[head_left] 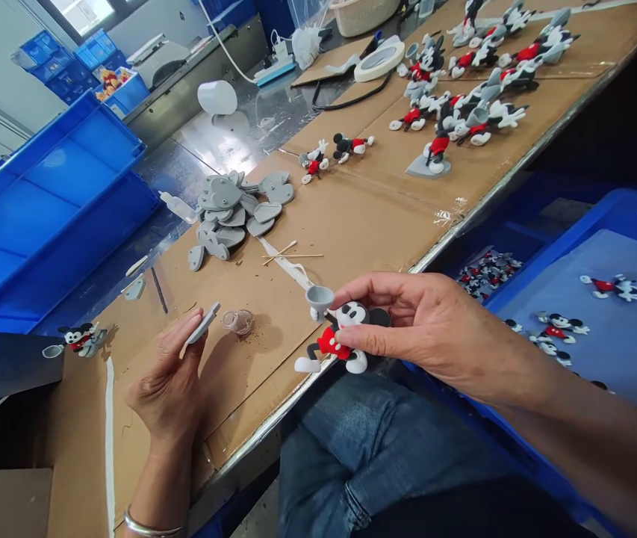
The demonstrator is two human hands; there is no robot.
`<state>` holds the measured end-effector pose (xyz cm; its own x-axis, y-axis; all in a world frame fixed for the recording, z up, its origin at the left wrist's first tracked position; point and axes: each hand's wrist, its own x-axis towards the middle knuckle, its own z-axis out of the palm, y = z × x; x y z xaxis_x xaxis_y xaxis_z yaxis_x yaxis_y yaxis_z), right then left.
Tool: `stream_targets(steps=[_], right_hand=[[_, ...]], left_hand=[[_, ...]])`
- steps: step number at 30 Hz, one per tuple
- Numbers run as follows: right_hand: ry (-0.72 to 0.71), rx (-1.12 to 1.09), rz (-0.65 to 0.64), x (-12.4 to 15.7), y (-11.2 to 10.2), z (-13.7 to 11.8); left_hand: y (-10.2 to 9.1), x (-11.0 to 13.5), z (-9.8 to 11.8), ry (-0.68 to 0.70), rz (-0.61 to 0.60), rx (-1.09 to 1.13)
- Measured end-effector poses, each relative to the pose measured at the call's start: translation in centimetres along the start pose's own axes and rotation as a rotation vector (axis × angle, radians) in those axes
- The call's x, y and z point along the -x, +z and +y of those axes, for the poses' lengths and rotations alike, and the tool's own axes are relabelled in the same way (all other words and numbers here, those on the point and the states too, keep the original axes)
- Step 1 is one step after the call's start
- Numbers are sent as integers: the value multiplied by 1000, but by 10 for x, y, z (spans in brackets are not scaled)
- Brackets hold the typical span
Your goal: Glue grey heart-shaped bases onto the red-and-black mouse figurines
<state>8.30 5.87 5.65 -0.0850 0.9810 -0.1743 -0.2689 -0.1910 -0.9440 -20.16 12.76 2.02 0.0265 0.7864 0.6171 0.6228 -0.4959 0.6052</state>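
Nothing legible in my view: no text, label, brand, number or sign can be read.
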Motion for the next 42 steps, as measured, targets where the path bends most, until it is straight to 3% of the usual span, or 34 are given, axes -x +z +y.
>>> stream_targets(steps=[5, 13, 21, 42], right_hand=[[8, -43, -13, -1, -1, 1], [-15, -44, -9, 0, 1, 0], [-9, -56, 0, 0, 3, -3], [-59, -14, -13, 1, 1, -4]], left_hand=[[-2, -2, -1, 27, -42, 21], [-3, 1, -7, -93, -68, 3], [-2, -1, -15, -113, -128, 116], [-2, -2, -13, -265, -114, 149]])
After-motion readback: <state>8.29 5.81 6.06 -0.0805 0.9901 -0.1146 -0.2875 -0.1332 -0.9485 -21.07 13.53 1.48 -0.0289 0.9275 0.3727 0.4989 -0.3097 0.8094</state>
